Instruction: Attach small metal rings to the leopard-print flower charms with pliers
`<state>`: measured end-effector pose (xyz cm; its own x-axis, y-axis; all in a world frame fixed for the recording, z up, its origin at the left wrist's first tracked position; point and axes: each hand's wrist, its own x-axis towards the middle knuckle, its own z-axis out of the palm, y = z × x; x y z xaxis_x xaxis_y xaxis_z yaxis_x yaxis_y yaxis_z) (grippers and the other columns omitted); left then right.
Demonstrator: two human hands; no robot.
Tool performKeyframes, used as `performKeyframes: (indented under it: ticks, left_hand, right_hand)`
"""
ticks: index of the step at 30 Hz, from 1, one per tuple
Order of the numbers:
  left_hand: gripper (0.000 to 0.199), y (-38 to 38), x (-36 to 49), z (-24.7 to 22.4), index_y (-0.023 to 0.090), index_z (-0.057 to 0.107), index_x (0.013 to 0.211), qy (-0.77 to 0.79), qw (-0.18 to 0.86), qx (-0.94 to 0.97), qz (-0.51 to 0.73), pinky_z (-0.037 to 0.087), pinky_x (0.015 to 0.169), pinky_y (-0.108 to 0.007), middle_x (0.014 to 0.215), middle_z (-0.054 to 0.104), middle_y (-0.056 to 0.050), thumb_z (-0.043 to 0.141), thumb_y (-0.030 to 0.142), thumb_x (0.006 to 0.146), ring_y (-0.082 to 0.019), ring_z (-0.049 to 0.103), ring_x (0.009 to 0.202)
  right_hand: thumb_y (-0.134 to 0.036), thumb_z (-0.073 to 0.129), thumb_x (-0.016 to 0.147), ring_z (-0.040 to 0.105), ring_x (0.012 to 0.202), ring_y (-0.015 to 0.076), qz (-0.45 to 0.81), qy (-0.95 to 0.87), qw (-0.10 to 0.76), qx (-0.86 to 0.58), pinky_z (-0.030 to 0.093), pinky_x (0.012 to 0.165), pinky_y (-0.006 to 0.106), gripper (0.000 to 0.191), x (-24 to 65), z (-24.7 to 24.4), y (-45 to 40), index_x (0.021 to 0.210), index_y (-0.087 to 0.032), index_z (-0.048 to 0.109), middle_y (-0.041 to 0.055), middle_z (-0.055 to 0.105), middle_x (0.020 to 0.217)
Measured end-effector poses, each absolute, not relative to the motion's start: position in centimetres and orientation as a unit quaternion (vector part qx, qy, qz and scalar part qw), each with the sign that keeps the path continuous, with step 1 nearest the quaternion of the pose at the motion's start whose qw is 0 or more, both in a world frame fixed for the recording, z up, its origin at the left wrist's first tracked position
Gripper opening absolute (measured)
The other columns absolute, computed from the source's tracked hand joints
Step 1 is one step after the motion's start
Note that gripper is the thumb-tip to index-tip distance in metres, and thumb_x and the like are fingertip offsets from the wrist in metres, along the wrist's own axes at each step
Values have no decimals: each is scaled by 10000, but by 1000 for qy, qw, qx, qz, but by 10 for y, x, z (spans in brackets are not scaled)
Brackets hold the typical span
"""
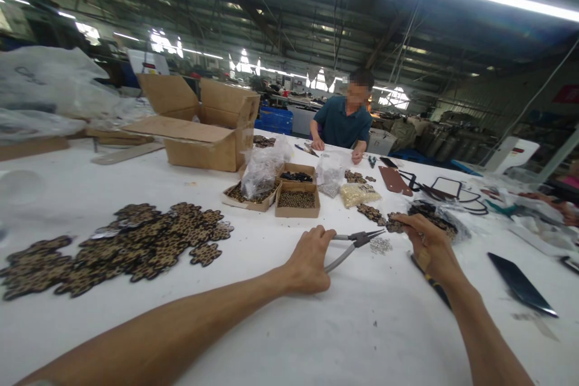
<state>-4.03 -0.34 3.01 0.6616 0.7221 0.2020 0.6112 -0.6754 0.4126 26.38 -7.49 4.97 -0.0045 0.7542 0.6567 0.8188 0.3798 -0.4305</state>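
My left hand (312, 259) is closed round the grey handles of long-nosed pliers (360, 239), whose tips point right over the table. Just beyond the tips lies a small heap of silvery metal bits (380, 245). My right hand (429, 247) pinches a flower-shaped patterned patch (396, 223), brown and black. Under that hand lies a dark tool with yellow marks (434, 283), partly hidden. Another patterned patch (371, 213) lies beside the held one. At the left spreads a large pile of similar patches (149, 241).
Small boxes of beads or studs (297, 202) stand mid-table, with an open carton (203, 145) behind. A bag of cream pieces (359, 195) lies near them. A black phone (522, 283) rests at right. Across the table, a person (344, 120) works with both hands on the surface.
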Motion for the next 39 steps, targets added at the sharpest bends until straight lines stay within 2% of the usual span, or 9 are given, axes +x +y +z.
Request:
performKeyframes:
  ticks: [11,18,22,29,32,34,39]
  left_hand:
    - [887,-4,-40,29,225,456,1316,358,157,903,177,420,938,-399,1194,498,-93,653,93,461,-291,506,1078]
    - [871,-4,-38,27,195,464,1304,347,115,913,179,428,924,-397,1173,498,-105,647,120,457,-285,505,1047]
    - [862,-4,-38,28,205,471,1299,346,113,915,173,432,910,-391,1161,503,-105,646,126,459,-283,508,1031]
    - [839,-1,-38,32,192,485,1287,344,132,917,152,442,898,-390,1140,515,-111,636,137,464,-286,522,1018]
    - [776,3,-39,35,203,510,1232,349,162,913,134,456,836,-363,1114,529,-103,630,137,468,-278,540,984]
    - [675,7,-40,37,207,539,1136,354,197,907,115,456,736,-327,1082,543,-95,627,141,470,-263,552,928]
    - [409,16,-43,43,203,522,852,348,301,885,72,339,521,-263,887,564,-40,634,166,460,-191,521,725]
  right_hand:
    - [-267,418,995,629,863,236,-44,-725,419,-545,507,790,393,342,264,53,-76,1200,-251,692,98,670,982]
    - [-208,420,987,621,840,239,-65,-743,409,-525,515,770,404,350,264,54,-76,1196,-248,698,100,663,952]
    - [-188,448,978,608,839,243,-102,-756,380,-523,502,740,394,337,268,51,-74,1175,-266,710,94,653,940]
    - [-191,535,959,590,913,248,-159,-763,340,-527,470,800,395,258,266,45,-69,1128,-255,719,91,649,978]
    - [-188,531,966,588,929,252,-159,-766,342,-520,465,808,395,245,263,45,-70,1117,-250,715,93,653,993]
    - [-189,526,970,588,939,256,-150,-766,346,-520,467,819,401,233,262,45,-70,1097,-246,713,93,658,1007]
    - [-193,529,968,595,946,261,-113,-768,359,-518,476,842,417,209,260,46,-72,1066,-248,705,85,674,1018]
